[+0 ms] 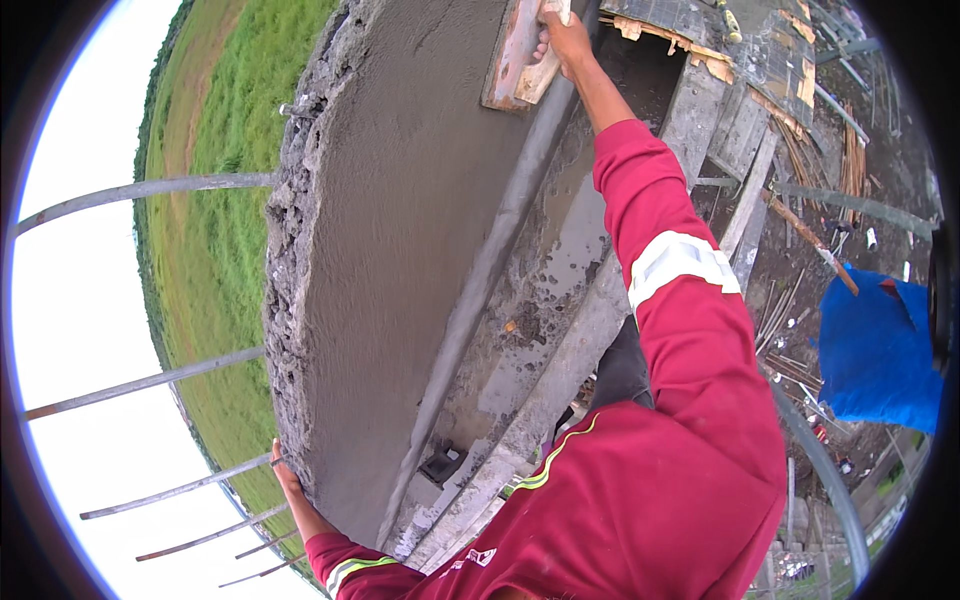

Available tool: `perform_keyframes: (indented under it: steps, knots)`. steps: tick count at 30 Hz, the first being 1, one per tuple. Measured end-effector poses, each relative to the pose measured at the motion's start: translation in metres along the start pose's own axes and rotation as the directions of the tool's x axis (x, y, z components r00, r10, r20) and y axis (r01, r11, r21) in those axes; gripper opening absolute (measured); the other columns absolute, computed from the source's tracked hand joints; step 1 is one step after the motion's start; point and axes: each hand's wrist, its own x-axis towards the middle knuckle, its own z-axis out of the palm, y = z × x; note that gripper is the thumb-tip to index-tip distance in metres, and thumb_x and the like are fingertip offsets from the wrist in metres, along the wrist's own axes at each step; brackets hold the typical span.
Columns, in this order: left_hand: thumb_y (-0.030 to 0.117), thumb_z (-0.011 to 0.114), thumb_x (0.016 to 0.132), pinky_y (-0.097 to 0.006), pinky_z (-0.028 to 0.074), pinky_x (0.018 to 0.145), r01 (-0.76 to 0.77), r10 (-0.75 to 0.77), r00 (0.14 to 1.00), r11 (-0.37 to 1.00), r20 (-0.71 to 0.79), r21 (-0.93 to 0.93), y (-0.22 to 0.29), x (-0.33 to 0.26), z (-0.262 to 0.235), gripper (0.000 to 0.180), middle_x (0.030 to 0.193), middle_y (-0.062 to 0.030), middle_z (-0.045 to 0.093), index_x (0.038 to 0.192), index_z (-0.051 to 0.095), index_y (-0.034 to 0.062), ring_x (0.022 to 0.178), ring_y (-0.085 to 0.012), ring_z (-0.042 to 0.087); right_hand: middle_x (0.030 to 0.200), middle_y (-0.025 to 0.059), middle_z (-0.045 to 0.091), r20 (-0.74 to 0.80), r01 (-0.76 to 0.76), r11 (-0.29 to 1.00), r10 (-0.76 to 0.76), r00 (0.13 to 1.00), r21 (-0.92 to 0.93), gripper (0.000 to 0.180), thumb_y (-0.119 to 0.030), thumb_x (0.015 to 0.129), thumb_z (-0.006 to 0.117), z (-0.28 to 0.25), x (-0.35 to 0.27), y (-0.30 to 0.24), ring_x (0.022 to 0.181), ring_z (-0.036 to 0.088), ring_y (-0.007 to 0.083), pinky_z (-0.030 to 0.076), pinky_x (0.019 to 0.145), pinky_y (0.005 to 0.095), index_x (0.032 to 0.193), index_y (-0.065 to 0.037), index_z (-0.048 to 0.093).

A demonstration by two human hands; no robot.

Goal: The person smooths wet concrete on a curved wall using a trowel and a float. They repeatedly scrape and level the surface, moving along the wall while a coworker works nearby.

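Observation:
My right hand is at the top, closed round the pale handle of a plastering float. The float's flat reddish-brown board lies against the wet grey mortar face of a wall. Far from it, at the lower left, my left hand rests on the wall's rough, broken edge. Its visible fingers are stretched out and hold no tool; some of them are hidden by the edge.
A rounded grey ledge runs along the wall's foot, beside mortar-splashed planks. Several metal bars stick out past the rough edge over grass. Splintered boards, a blue sheet and scattered debris lie to the right.

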Motion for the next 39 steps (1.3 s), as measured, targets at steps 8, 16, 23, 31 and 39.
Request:
perform_keyframes:
  steps: [8,16,23,31,39]
  knots:
    - [0.044,0.052,0.101,-0.036,0.05,0.092,0.036,-0.035,0.999,0.999,0.011,-0.009,0.001,-0.002,-0.002,0.055,0.11,-0.0125,0.071,0.12,0.066,-0.0064,0.097,-0.023,0.065,0.069,0.0039,0.05,0.015,-0.164,0.978,0.164,0.986,0.127,0.029,-0.034,0.102,0.058,-0.003,-0.112,0.1,0.049,0.051,0.0156,0.05,0.045,0.0347,0.108,-0.008,0.047]
    - [0.038,0.046,0.104,-0.035,0.047,0.1,-0.111,0.107,0.994,0.984,0.037,0.141,-0.021,0.017,-0.018,0.053,0.123,-0.0138,0.067,0.133,0.058,-0.0051,0.109,-0.0231,0.062,0.068,0.0029,0.049,0.008,-0.271,0.946,0.274,0.962,0.18,0.034,-0.035,0.102,0.059,0.026,-0.267,0.175,0.049,0.049,0.014,0.049,0.045,0.0324,0.114,-0.006,0.048]
    - [0.017,0.04,0.106,-0.036,0.043,0.107,-0.211,0.193,0.977,0.938,0.089,0.275,-0.038,0.031,-0.032,0.044,0.137,-0.0142,0.059,0.146,0.046,0.0001,0.12,-0.0229,0.057,0.071,0.0045,0.053,0.038,-0.404,0.908,0.403,0.915,0.107,0.047,-0.043,0.101,0.057,0.054,-0.382,0.214,0.053,0.055,0.0148,0.051,0.054,0.0324,0.121,-0.001,0.048]
    - [0.02,0.042,0.105,-0.036,0.043,0.106,-0.288,0.276,0.955,0.777,0.108,0.559,-0.038,0.035,-0.037,0.045,0.136,-0.0147,0.059,0.144,0.049,0.0002,0.122,-0.0252,0.056,0.073,0.0221,0.062,0.219,-0.171,0.969,0.208,0.953,-0.176,0.047,-0.043,0.103,0.053,0.097,-0.434,0.143,0.065,0.067,0.036,0.05,0.06,0.043,0.117,0.001,0.045]
    - [0.033,0.046,0.105,-0.036,0.046,0.1,-0.217,0.248,0.969,0.838,0.005,0.501,-0.029,0.027,-0.024,0.049,0.128,-0.015,0.064,0.131,0.059,-0.0051,0.113,-0.0254,0.06,0.06,0.0233,0.057,0.231,0.443,0.843,-0.386,0.893,-0.306,0.042,-0.038,0.104,0.052,0.086,-0.258,0.009,0.061,0.065,0.0418,0.049,0.055,0.0468,0.107,0.004,0.05]
